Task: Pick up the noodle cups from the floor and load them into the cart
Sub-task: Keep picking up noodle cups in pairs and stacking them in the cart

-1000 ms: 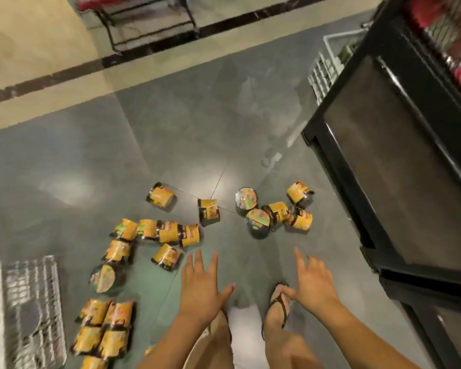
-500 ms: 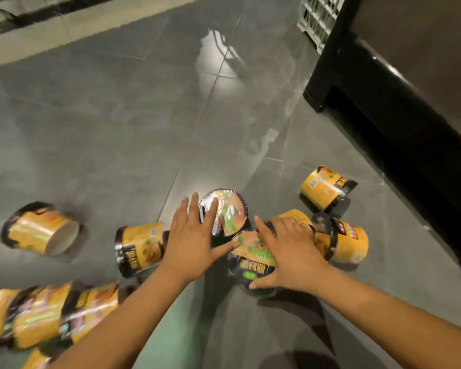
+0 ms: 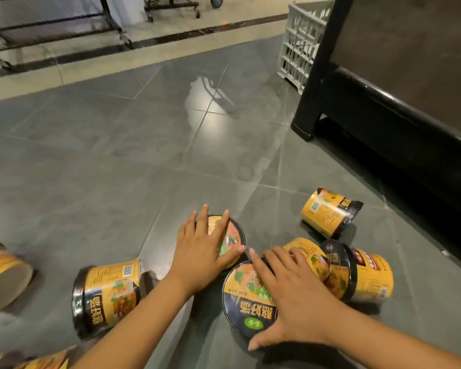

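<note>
Several yellow-and-black noodle cups are scattered on the grey tiled floor. Two stand upright side by side in front of me. My left hand (image 3: 200, 259) lies flat with spread fingers on the lid of the farther upright cup (image 3: 234, 235). My right hand (image 3: 296, 294) is spread over the nearer upright cup (image 3: 248, 312), thumb at its near rim, fingertips reaching a cup on its side (image 3: 314, 257). Neither cup is lifted. More cups lie on their sides at the left (image 3: 109, 291), the right (image 3: 367, 275) and the far right (image 3: 330, 213). No cart is in view.
A black display unit (image 3: 397, 123) runs along the right, close to the rightmost cups. A white plastic crate (image 3: 301, 41) stands behind it. A black metal rack (image 3: 51, 27) is at the far left. Other cups lie at the left edge (image 3: 3, 278).
I have bent down from standing; the cups are now close. Both hands reached forward and came down onto the two upright cups' lids, and have barely shifted over the last half second.
</note>
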